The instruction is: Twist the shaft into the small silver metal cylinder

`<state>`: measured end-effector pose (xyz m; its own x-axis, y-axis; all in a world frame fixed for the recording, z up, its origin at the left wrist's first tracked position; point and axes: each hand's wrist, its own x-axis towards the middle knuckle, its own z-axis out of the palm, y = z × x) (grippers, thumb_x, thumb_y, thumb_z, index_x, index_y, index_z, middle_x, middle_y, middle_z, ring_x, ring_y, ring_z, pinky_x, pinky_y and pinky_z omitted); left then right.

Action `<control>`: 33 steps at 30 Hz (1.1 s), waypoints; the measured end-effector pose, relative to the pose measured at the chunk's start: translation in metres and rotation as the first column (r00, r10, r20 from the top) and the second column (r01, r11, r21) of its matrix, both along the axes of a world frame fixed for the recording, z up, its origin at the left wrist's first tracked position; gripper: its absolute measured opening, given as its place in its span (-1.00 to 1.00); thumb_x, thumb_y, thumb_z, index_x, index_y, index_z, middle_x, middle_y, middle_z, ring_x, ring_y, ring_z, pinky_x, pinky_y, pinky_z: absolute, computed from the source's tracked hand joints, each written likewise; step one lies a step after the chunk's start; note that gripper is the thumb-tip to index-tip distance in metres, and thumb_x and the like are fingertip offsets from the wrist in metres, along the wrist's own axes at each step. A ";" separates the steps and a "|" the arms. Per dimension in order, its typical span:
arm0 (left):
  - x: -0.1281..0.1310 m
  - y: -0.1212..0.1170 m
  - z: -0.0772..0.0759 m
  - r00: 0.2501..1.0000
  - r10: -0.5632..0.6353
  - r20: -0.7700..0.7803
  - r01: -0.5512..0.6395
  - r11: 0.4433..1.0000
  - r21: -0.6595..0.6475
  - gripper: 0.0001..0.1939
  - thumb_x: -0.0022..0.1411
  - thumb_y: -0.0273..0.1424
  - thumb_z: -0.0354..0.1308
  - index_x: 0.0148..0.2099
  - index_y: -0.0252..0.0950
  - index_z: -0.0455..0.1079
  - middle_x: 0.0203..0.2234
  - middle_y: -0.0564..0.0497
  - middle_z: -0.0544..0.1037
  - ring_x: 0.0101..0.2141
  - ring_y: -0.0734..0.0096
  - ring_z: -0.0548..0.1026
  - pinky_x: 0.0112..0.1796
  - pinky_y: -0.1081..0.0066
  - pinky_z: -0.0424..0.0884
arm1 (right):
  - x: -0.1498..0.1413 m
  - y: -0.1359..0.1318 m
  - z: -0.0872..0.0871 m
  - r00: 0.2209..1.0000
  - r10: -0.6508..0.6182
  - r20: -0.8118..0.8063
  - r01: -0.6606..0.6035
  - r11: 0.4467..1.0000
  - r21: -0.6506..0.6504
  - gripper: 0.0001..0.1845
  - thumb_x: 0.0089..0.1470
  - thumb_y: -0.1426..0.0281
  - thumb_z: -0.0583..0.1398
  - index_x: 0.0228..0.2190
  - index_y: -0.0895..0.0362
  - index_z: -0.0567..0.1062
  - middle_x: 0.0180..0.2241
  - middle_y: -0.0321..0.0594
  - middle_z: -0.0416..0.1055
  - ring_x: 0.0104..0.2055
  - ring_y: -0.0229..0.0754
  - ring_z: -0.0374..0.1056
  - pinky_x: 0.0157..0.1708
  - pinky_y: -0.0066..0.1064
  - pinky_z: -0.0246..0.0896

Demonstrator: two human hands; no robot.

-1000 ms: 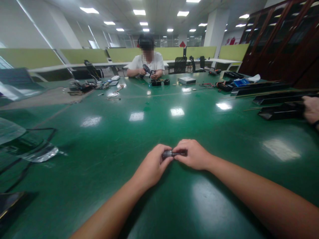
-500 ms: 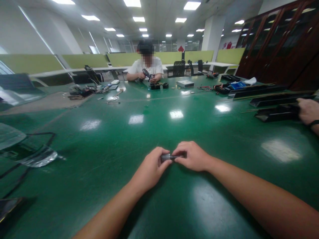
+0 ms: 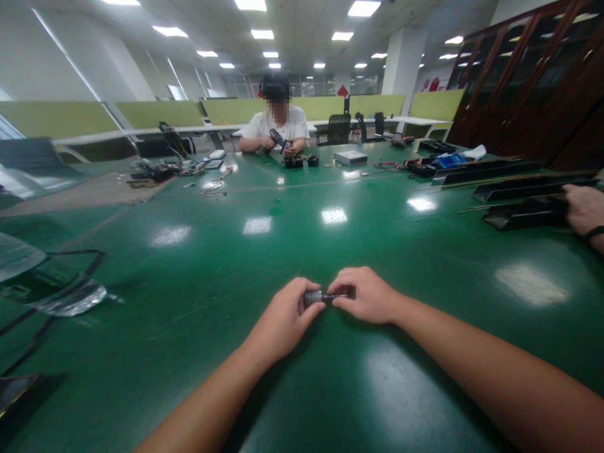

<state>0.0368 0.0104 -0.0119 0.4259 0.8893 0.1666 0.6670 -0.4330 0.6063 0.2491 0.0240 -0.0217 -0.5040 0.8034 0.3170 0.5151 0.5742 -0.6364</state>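
Observation:
Above the green tabletop (image 3: 302,245), my two hands meet at one small part, lying sideways between them. My left hand (image 3: 287,311) is closed on its grey cylinder (image 3: 313,297), with thumb and fingers on either side. A thin dark rod (image 3: 329,297) sticks out of the cylinder to the right. The fingers of my right hand (image 3: 362,294) pinch round this rod, whose far end shows dark inside the curl of the fingers. The part is too small to tell its exact kind.
Across the table, a person (image 3: 276,126) in white holds a dark tool. Black channel-shaped pieces (image 3: 523,211) lie at right, with another person's hand (image 3: 585,207) on one. At left are a clear plastic container (image 3: 70,299) and black cable. Electronic parts (image 3: 155,171) lie farther back.
My right fingertips have shifted slightly right along the dark rod, baring a little more of it. My left hand keeps its hold on the cylinder.

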 end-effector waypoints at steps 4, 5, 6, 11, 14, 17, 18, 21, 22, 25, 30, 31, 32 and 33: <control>0.001 -0.001 0.002 1.000 0.001 -0.010 -0.001 1.000 0.001 -0.80 0.23 -0.34 0.17 -0.10 -0.27 0.40 -0.37 0.03 0.46 -0.38 0.34 0.41 -0.32 0.37 0.33 | 0.001 0.000 0.000 1.000 0.003 -0.001 -0.003 1.000 -0.001 -0.85 -0.04 0.48 0.29 -0.33 0.14 0.59 -0.40 -0.25 0.50 -0.36 -0.25 0.36 -0.32 -0.45 0.21; 0.001 -0.001 0.003 1.000 0.000 -0.012 0.000 1.000 0.002 -0.80 0.23 -0.34 0.17 -0.10 -0.27 0.40 -0.37 0.02 0.46 -0.38 0.34 0.41 -0.32 0.37 0.33 | 0.001 0.001 -0.001 1.000 0.002 -0.004 -0.002 1.000 -0.003 -0.85 -0.04 0.46 0.30 -0.33 0.14 0.60 -0.39 -0.25 0.51 -0.35 -0.25 0.37 -0.32 -0.44 0.21; 0.001 0.000 0.003 1.000 -0.003 -0.012 0.003 1.000 0.002 -0.80 0.23 -0.34 0.17 -0.10 -0.27 0.40 -0.37 0.02 0.47 -0.38 0.34 0.41 -0.32 0.37 0.33 | 0.001 0.001 -0.001 1.000 0.000 -0.007 0.000 1.000 -0.004 -0.86 -0.04 0.45 0.31 -0.33 0.13 0.60 -0.39 -0.24 0.51 -0.35 -0.24 0.37 -0.31 -0.44 0.22; 0.001 0.000 0.003 1.000 -0.005 -0.009 0.005 1.000 0.012 -0.80 0.23 -0.34 0.17 -0.10 -0.27 0.41 -0.36 0.02 0.47 -0.37 0.34 0.41 -0.32 0.38 0.32 | 0.001 0.002 -0.001 1.000 -0.019 -0.017 0.020 1.000 0.002 -0.90 -0.04 0.43 0.32 -0.37 0.13 0.60 -0.40 -0.24 0.51 -0.34 -0.24 0.37 -0.30 -0.43 0.21; 0.001 -0.001 0.003 1.000 0.003 -0.011 -0.003 1.000 0.005 -0.81 0.21 -0.36 0.18 -0.11 -0.27 0.41 -0.36 0.03 0.47 -0.38 0.34 0.41 -0.33 0.39 0.32 | 0.001 0.002 0.000 0.999 -0.034 -0.011 0.034 0.999 0.004 -0.91 -0.05 0.44 0.32 -0.39 0.13 0.60 -0.41 -0.24 0.51 -0.34 -0.24 0.36 -0.30 -0.43 0.20; 0.001 -0.001 0.003 1.000 0.003 -0.010 -0.003 1.000 0.000 -0.80 0.21 -0.36 0.18 -0.11 -0.27 0.41 -0.37 0.03 0.47 -0.38 0.35 0.41 -0.33 0.39 0.31 | 0.000 0.001 -0.001 0.999 -0.046 -0.003 0.046 0.999 0.008 -0.91 -0.06 0.45 0.32 -0.39 0.14 0.60 -0.42 -0.24 0.50 -0.34 -0.23 0.35 -0.31 -0.43 0.20; 0.000 0.000 0.003 1.000 0.001 -0.010 -0.001 1.000 -0.002 -0.80 0.22 -0.36 0.18 -0.10 -0.27 0.41 -0.37 0.04 0.47 -0.38 0.35 0.41 -0.33 0.40 0.31 | 0.000 0.001 -0.001 0.999 -0.051 -0.002 0.051 0.999 0.011 -0.91 -0.06 0.45 0.32 -0.40 0.14 0.60 -0.42 -0.25 0.50 -0.35 -0.23 0.35 -0.31 -0.43 0.20; -0.001 0.000 0.002 1.000 -0.002 -0.013 0.002 1.000 -0.002 -0.81 0.23 -0.35 0.17 -0.10 -0.26 0.41 -0.39 0.04 0.45 -0.39 0.35 0.40 -0.35 0.40 0.30 | 0.001 0.000 0.000 0.998 -0.060 -0.002 0.060 0.998 0.012 -0.92 -0.07 0.45 0.32 -0.41 0.14 0.60 -0.43 -0.25 0.50 -0.35 -0.24 0.34 -0.32 -0.43 0.19; -0.001 0.000 0.002 1.000 -0.001 -0.014 0.001 1.000 -0.001 -0.81 0.23 -0.35 0.17 -0.10 -0.26 0.41 -0.39 0.04 0.45 -0.39 0.35 0.40 -0.35 0.40 0.30 | 0.002 0.000 0.000 0.998 -0.062 -0.002 0.062 0.998 0.012 -0.92 -0.07 0.45 0.32 -0.41 0.13 0.60 -0.43 -0.25 0.50 -0.36 -0.24 0.34 -0.33 -0.43 0.19; -0.001 -0.001 0.003 1.000 0.001 -0.013 -0.001 1.000 0.005 -0.80 0.22 -0.34 0.18 -0.11 -0.26 0.41 -0.40 0.04 0.45 -0.39 0.34 0.41 -0.35 0.39 0.31 | 0.004 0.000 0.001 0.998 -0.069 0.001 0.069 0.998 0.012 -0.92 -0.09 0.46 0.33 -0.42 0.13 0.59 -0.44 -0.26 0.49 -0.37 -0.24 0.34 -0.33 -0.43 0.19; -0.001 -0.001 0.004 1.000 0.001 -0.006 -0.001 1.000 0.003 -0.81 0.22 -0.34 0.17 -0.11 -0.25 0.41 -0.41 0.05 0.45 -0.40 0.35 0.41 -0.35 0.39 0.31 | 0.006 0.000 0.003 0.997 -0.072 0.005 0.072 0.997 0.003 -0.91 -0.09 0.46 0.33 -0.42 0.13 0.59 -0.44 -0.26 0.48 -0.38 -0.25 0.34 -0.35 -0.44 0.19; -0.001 -0.001 0.004 1.000 0.002 -0.005 -0.002 1.000 0.003 -0.81 0.22 -0.34 0.17 -0.12 -0.25 0.41 -0.41 0.05 0.45 -0.41 0.35 0.41 -0.35 0.39 0.31 | 0.007 0.001 0.003 0.998 -0.070 0.008 0.070 0.998 0.001 -0.91 -0.09 0.46 0.33 -0.42 0.14 0.59 -0.44 -0.26 0.48 -0.38 -0.25 0.33 -0.35 -0.44 0.18; -0.001 -0.001 0.004 1.000 0.004 -0.004 -0.004 1.000 0.003 -0.81 0.21 -0.34 0.17 -0.12 -0.25 0.41 -0.41 0.05 0.45 -0.41 0.35 0.41 -0.36 0.39 0.31 | 0.007 0.001 0.003 0.998 -0.066 0.011 0.066 0.998 0.001 -0.91 -0.09 0.46 0.33 -0.42 0.14 0.59 -0.45 -0.26 0.48 -0.39 -0.25 0.33 -0.36 -0.44 0.18; -0.001 -0.001 0.004 1.000 0.005 -0.005 -0.005 1.000 0.003 -0.80 0.21 -0.34 0.17 -0.11 -0.26 0.41 -0.40 0.05 0.45 -0.41 0.35 0.41 -0.36 0.39 0.31 | 0.008 0.001 0.004 0.998 -0.064 0.014 0.064 0.998 0.000 -0.91 -0.09 0.46 0.33 -0.42 0.14 0.59 -0.45 -0.26 0.47 -0.39 -0.25 0.33 -0.36 -0.44 0.18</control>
